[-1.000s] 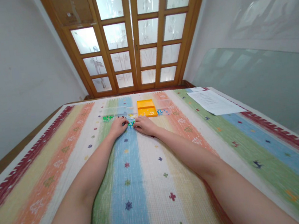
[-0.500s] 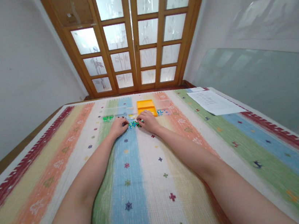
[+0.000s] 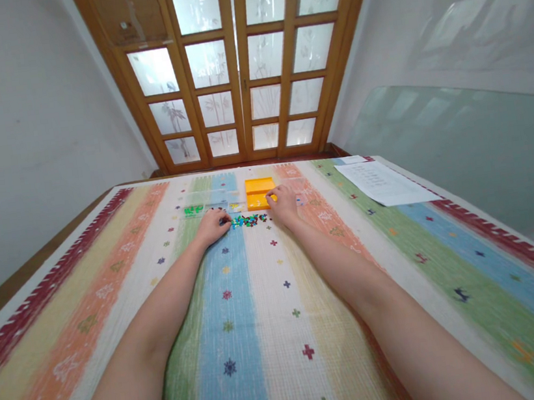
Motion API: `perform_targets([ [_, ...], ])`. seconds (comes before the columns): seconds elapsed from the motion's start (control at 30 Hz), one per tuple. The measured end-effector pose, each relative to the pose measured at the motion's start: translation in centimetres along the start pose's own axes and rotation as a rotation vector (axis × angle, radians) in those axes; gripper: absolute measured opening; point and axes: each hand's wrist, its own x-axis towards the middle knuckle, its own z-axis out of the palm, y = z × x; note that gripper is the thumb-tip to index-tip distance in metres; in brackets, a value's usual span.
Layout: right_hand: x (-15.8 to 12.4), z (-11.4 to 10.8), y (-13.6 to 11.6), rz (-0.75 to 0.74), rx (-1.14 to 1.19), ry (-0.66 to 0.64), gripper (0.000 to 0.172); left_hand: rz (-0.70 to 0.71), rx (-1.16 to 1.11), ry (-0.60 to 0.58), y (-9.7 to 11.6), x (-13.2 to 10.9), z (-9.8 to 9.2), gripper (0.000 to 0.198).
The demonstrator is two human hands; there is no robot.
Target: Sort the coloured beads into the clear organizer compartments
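A pile of small blue, green and dark red pieces (image 3: pixel 251 220) lies on the cloth between my hands. At its left end rests my left hand (image 3: pixel 213 225), fingers curled together; anything inside them is hidden. My right hand (image 3: pixel 283 204) is raised at the right front corner of an open yellow box (image 3: pixel 260 186), thumb and forefinger pinched. Whatever it pinches is too small to make out. Several light bits lie in the box's front half. Left of it, a clear case holds green pieces (image 3: pixel 193 210) and yellow pieces (image 3: pixel 234 205). My right hand covers most of the blue pieces on the right.
The table wears a striped, patterned tablecloth (image 3: pixel 278 323). Printed paper sheets (image 3: pixel 380 182) lie toward the right edge. Beyond the far edge stands a wooden door with glass panes (image 3: pixel 234 66), and a pale glass-like panel (image 3: pixel 461 141) leans at the right wall.
My right hand has moved right and up from the pile to the yellow box's right side, uncovering more pieces. My left hand has stayed nearly in place.
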Motion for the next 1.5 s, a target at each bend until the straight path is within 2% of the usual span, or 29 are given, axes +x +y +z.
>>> perform_targets([
  [0.37,0.2,-0.3,1.5,0.056,0.008,-0.013,0.023,0.006,-0.015,0.038,-0.1,0.0,0.0,0.013],
  [0.53,0.1,-0.2,1.2,0.014,0.025,-0.005,0.024,-0.066,-0.043,0.074,-0.2,0.0,-0.1,0.013],
  [0.7,0.0,0.1,0.9,-0.005,0.008,-0.005,0.024,-0.260,-0.247,0.203,-0.8,0.1,0.3,0.017],
  [0.83,0.1,0.2,1.0,0.003,0.005,-0.018,0.024,-0.336,-0.366,0.318,-1.7,0.4,0.5,0.014],
  [1.27,-0.4,0.7,0.1,-0.063,-0.007,-0.055,0.022,-0.556,-0.457,0.682,-6.1,0.5,-0.1,0.021],
  [1.37,-0.5,0.8,0.1,-0.087,-0.002,-0.054,0.022,-0.622,-0.459,0.724,-7.1,0.2,-0.2,0.023],
  [1.5,-0.5,1.0,0.0,-0.099,0.000,-0.052,0.021,-0.698,-0.469,0.709,-7.6,-0.1,-0.3,0.029],
])
